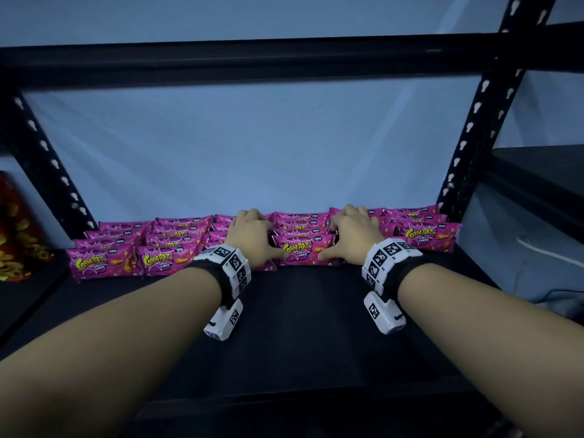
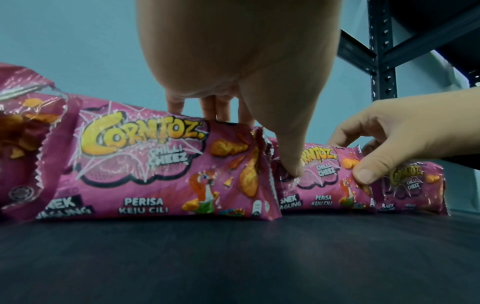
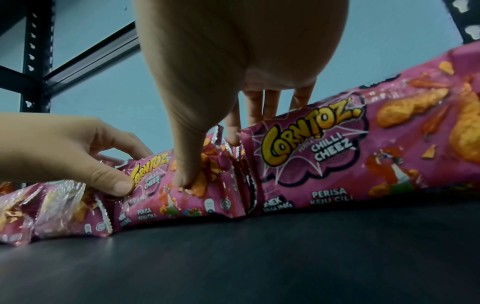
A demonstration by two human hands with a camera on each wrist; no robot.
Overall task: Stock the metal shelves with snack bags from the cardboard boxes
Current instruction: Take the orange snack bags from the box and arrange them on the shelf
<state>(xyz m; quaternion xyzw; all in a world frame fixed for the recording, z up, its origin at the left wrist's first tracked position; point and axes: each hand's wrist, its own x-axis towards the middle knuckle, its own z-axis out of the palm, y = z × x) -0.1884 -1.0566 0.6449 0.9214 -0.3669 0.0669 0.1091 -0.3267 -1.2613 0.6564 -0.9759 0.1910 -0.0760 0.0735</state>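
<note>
Pink Corntoz snack bags stand in several front-to-back rows along the back of the black metal shelf. My left hand and right hand hold the middle row from either side. Both thumbs press on its front bag, and the fingers curl over the top toward the back. In the left wrist view my left hand's thumb pushes into that bag; the right hand pinches its other end. The right wrist view shows the same bag under the right thumb. No cardboard box is in view.
Black perforated uprights and a crossbeam frame the bay, with a pale wall behind. A red and yellow snack bag stands at the far left. Another dark shelf and a white cable lie to the right.
</note>
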